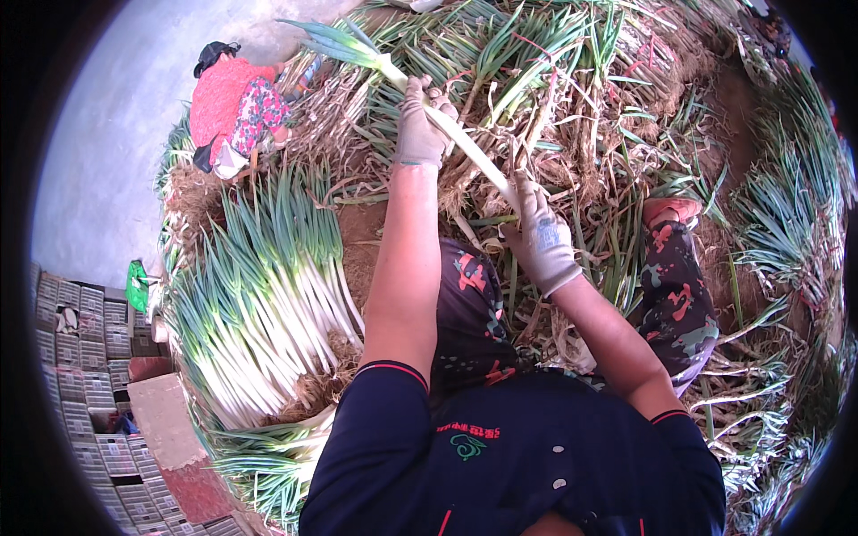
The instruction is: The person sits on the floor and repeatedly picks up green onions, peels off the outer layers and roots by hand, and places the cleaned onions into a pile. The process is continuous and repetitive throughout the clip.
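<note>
A long green onion slants across the view in front of me, its green leaves up and to the left and its bare white shaft down to the right. My left hand, in a pale work glove, grips the shaft below the leaves. The gloved right hand has its fingers at the lower end, which they partly hide. Behind and below both hands lies a heap of untrimmed green onions with dry outer leaves and roots. To my left, cleaned green onions lie side by side in a thick row, white shafts bare and roots on.
At upper left a person sits low beside the heap. Stacked bricks or blocks and a board are at lower left, near a green object. More onion bundles line the right side. Peeled leaves litter the ground between my legs.
</note>
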A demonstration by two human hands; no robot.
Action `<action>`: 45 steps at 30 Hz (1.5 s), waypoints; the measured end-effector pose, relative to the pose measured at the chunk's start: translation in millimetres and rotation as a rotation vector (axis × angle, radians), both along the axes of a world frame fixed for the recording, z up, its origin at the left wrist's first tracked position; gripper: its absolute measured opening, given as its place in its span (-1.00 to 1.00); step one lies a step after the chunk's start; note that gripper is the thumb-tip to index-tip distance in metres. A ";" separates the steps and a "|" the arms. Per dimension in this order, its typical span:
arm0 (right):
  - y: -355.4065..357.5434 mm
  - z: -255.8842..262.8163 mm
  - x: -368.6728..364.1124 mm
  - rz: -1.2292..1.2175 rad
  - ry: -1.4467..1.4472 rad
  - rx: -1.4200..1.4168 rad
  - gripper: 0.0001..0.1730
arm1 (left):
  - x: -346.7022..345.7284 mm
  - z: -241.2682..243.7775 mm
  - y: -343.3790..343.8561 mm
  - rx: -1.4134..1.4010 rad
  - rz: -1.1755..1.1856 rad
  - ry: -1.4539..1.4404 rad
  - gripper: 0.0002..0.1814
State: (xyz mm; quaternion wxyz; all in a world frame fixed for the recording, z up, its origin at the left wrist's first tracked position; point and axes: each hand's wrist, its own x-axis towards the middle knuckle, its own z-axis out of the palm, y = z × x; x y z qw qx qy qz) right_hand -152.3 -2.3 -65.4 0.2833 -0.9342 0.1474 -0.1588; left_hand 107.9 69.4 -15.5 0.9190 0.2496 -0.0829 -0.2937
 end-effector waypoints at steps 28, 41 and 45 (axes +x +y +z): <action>-70.5 -35.4 73.0 0.608 -0.140 0.168 -0.72 | -56.1 40.1 -33.6 -0.334 -0.478 -0.216 -0.53; -29.0 3.0 5.7 0.304 -0.153 1.776 -0.67 | -28.9 32.7 -18.7 -0.598 -0.672 -0.219 -0.50; -29.2 2.1 -4.3 0.261 -0.062 1.713 -0.74 | -30.7 36.6 -17.3 -0.627 -0.680 -0.221 -0.49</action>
